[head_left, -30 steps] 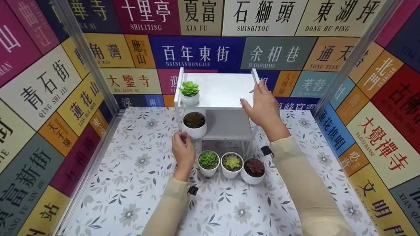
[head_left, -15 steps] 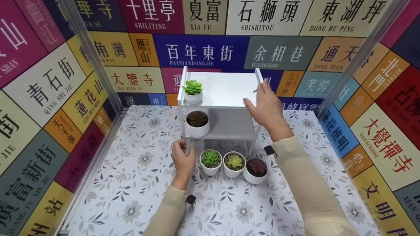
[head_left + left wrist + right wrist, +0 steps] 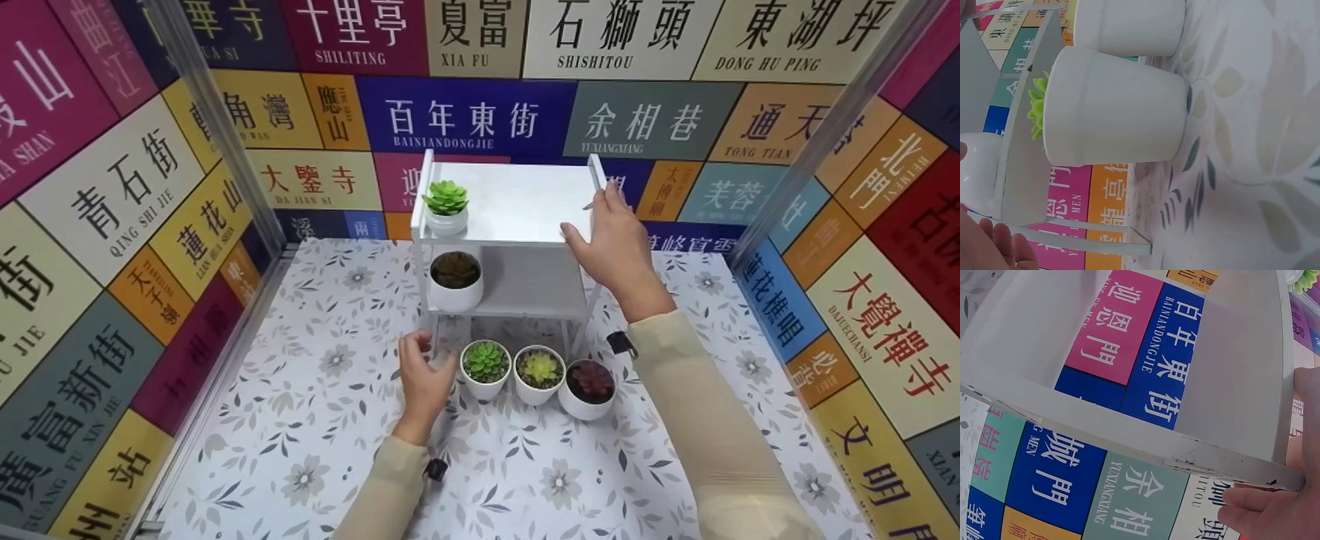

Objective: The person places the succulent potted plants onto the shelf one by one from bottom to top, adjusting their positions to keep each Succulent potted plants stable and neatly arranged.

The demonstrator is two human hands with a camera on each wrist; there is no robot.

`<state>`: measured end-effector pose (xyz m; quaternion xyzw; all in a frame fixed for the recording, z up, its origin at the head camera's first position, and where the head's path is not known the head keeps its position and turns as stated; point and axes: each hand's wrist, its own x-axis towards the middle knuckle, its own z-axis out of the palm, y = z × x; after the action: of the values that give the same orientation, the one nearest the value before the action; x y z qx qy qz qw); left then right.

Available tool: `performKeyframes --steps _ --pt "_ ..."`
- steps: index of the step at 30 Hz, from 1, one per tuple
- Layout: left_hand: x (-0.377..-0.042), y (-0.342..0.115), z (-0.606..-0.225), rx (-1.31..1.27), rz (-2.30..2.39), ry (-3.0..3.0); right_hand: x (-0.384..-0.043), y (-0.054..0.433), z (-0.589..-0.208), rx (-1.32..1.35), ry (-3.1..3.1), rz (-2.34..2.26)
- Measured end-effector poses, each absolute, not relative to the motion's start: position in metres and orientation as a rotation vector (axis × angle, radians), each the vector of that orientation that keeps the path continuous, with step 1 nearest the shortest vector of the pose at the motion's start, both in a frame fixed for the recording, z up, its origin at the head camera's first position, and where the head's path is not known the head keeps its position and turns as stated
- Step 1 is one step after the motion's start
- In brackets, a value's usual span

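Note:
A small white two-tier shelf (image 3: 525, 202) stands on the table. My right hand (image 3: 616, 247) holds its upper right corner; in the right wrist view the thumb and the fingers (image 3: 1247, 509) lie on opposite sides of the frame. My left hand (image 3: 425, 386) holds nothing, thumb apart from its bent fingers, just left of a potted green succulent (image 3: 486, 364). A dark succulent in a round white pot (image 3: 456, 283) sits at the left of the lower tier. A bright green succulent (image 3: 446, 208) stands on the upper tier's left.
Beside the green plant, in a row before the shelf, stand a yellow-green succulent (image 3: 539, 373) and a dark red succulent (image 3: 590, 388), both in white pots. A floral cloth (image 3: 300, 442) covers the table. Sign-printed walls (image 3: 465, 116) enclose the back and sides.
My left hand has come away from the dark succulent's pot and moved down toward the front, its thumb spreading from the fingers. My right hand stays on the shelf corner. The head view shifted slightly.

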<state>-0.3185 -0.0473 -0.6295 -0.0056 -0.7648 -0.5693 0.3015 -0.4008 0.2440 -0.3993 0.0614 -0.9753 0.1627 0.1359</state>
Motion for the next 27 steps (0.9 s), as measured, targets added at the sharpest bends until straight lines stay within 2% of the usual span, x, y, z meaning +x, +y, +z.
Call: performKeyframes --steps 27 --pt "-0.307 -0.033 -0.662 -0.066 -1.532 -2.312 -0.399 0.243 -0.4 0.164 -2.791 0.511"
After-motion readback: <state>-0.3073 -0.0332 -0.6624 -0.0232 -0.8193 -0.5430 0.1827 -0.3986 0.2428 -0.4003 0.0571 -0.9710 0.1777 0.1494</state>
